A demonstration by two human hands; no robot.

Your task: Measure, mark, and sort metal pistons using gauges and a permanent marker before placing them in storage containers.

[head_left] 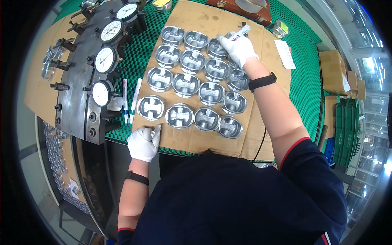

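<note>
My right hand, in a white glove, is closed around a white marker near the far end of the rows of pistons. Just left of its fingers is a silver piston, partly covered by the hand. Several more pistons stand in rows on the cardboard sheet, among them a near-left piston and a near-right piston. My left hand, also gloved, lies at the near-left edge of the cardboard with its fingers curled. What they grip, if anything, is hidden.
To the left, a heavy metal fixture carries several dial gauges. Two markers lie beside it on the green mat. A paper slip, a round tin and a reddish-brown case are at the far right.
</note>
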